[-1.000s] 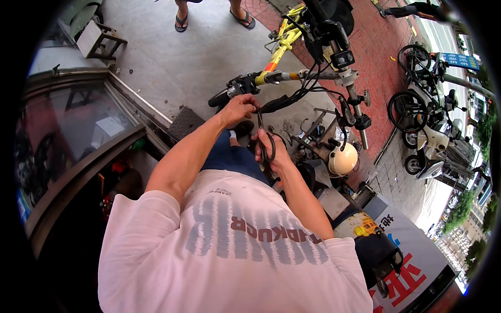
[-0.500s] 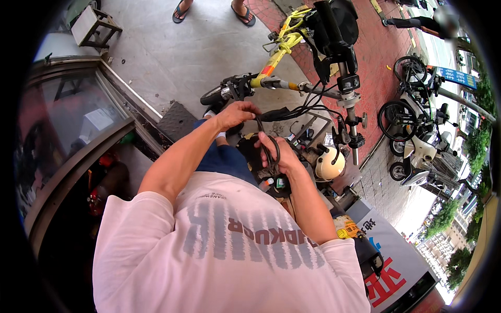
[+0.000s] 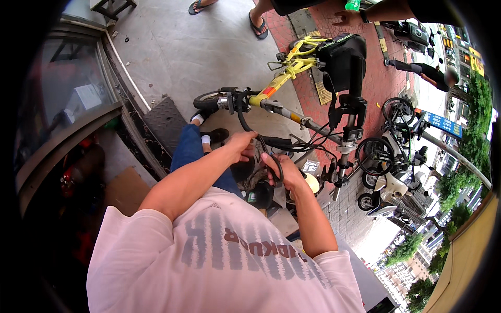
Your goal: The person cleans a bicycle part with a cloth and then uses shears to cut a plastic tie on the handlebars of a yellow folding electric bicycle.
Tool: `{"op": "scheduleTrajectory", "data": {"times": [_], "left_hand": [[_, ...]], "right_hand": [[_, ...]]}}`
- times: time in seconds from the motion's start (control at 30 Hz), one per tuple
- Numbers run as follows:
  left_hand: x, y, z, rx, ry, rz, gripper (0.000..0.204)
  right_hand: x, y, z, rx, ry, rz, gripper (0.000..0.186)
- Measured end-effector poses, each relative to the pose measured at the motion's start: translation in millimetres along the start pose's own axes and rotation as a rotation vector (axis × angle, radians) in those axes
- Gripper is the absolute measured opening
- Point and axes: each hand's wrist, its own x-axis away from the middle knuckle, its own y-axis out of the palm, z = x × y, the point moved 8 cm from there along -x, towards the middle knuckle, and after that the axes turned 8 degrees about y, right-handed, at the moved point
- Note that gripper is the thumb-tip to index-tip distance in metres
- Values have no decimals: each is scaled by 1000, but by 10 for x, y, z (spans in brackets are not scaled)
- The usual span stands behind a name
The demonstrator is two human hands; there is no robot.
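Note:
In front of me stands a yellow bicycle (image 3: 292, 70) with black cables (image 3: 313, 146) running from its handlebar side. A black cable sleeve (image 3: 276, 142) passes close to both hands. My left hand (image 3: 242, 147) has its thumb and forefinger closed on the black cable at the sleeve's near end; its other fingers curl loosely. Just right of it, my right hand (image 3: 284, 169) grips black-handled scissors (image 3: 278, 173), the handle loops around the fingers and the blades pointing up toward the cable. The blade tips are partly lost against the dark cable.
A person's sandalled foot (image 3: 258, 26) and a hand (image 3: 348, 19) show beyond the bicycle. Parked scooters (image 3: 391, 185) stand at the right. A glass cabinet (image 3: 73, 104) lies to my left, beside a dark metal ramp (image 3: 167, 121). A pale helmet (image 3: 311, 182) sits behind my right wrist.
The view has shifted, and the bicycle shows more fully. The scissors have turned in my right hand. My left hand stays at the cable. Another person's hand has come into view at the top.

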Motion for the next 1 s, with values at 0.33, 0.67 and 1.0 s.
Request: {"op": "scheduleTrajectory", "data": {"times": [0.33,0.67,1.0], "left_hand": [[-164,470,-78,749,60,-388,30],[137,476,369,1016,138,-367,30],[165,432,374,920,197,-397,39]], "right_hand": [[5,-63,-124,-37,89,-34,53],[-101,19,-244,-321,102,-152,63],[-43,152,-301,-514,138,-198,58]]}}
